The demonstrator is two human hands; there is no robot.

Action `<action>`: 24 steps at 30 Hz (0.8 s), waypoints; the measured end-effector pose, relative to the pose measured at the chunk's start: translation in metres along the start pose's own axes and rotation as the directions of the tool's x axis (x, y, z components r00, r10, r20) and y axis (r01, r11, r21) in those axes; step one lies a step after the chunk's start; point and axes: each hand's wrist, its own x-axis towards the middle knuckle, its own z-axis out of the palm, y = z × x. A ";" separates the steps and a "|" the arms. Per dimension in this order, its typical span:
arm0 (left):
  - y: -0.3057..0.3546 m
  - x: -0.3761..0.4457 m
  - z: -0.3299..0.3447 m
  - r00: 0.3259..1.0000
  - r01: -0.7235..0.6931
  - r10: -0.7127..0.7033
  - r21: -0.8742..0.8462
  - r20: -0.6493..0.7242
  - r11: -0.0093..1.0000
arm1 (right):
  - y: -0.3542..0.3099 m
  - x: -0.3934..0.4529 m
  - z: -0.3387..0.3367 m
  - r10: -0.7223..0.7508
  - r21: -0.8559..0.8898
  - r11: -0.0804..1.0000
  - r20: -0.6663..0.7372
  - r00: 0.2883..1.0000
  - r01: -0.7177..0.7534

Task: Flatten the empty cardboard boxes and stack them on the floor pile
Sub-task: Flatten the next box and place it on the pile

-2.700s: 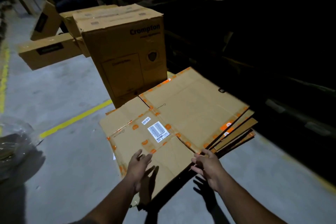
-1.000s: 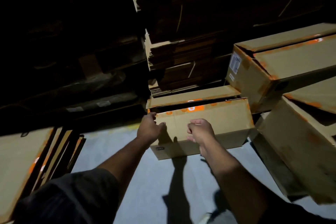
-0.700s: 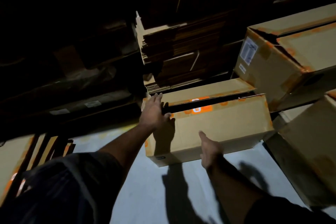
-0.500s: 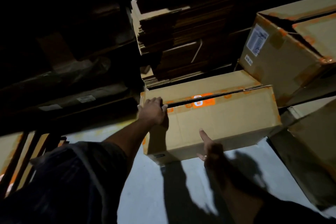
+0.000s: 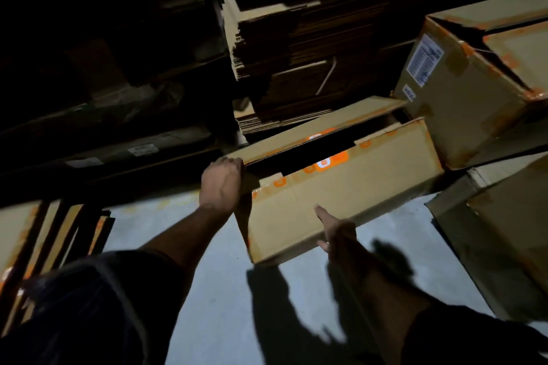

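Note:
A long brown cardboard box (image 5: 341, 195) with orange tape lies on the grey floor, its top flaps parted to a dark slit. My left hand (image 5: 221, 187) grips the box's upper left corner, fingers curled over the flap edge. At the box's lower front edge is my right hand (image 5: 336, 230), thumb out; its fingers are in shadow beneath the box. The floor pile of flattened boxes (image 5: 44, 246) shows at the left edge.
More empty boxes stand at the right: a labelled one (image 5: 462, 92) above and another (image 5: 504, 222) lower down. A tall stack of flat cardboard (image 5: 284, 68) rises behind the box. Dark shelving fills the back left. Bare grey floor (image 5: 225, 290) lies between my arms.
I turned from the floor pile to this box. My left hand took hold of its upper left corner, my right hand dropped to its lower edge, and the flap gap widened.

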 end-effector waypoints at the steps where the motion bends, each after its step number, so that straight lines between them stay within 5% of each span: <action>1: -0.005 -0.019 -0.005 1.000 0.005 -0.005 -0.019 -0.024 1.000 | 0.005 -0.001 -0.002 -0.039 -0.026 0.999 0.010 0.999 0.039; 6: -0.026 -0.143 -0.027 0.991 0.086 -0.099 -0.136 -0.086 0.987 | 0.027 -0.023 -0.006 -0.043 -0.293 0.956 -0.136 0.990 0.002; 12: -0.047 -0.295 -0.041 0.954 0.250 -0.277 -0.204 -0.115 0.946 | 0.055 -0.084 0.018 -0.172 -0.584 0.776 0.166 0.971 0.237; 18: -0.062 -0.362 -0.025 0.882 0.470 -0.451 -0.317 0.137 0.824 | 0.109 -0.148 0.089 -0.345 -0.714 0.514 0.336 0.877 0.475; 21: -0.085 -0.368 -0.018 0.801 0.595 -0.563 -0.380 0.203 0.709 | 0.131 -0.164 0.112 -0.419 -0.746 0.428 0.336 0.843 0.510; 24: -0.115 -0.363 -0.008 0.664 0.732 -0.697 -0.422 0.271 0.534 | 0.140 -0.156 0.122 -0.386 -0.737 0.498 0.283 0.878 0.456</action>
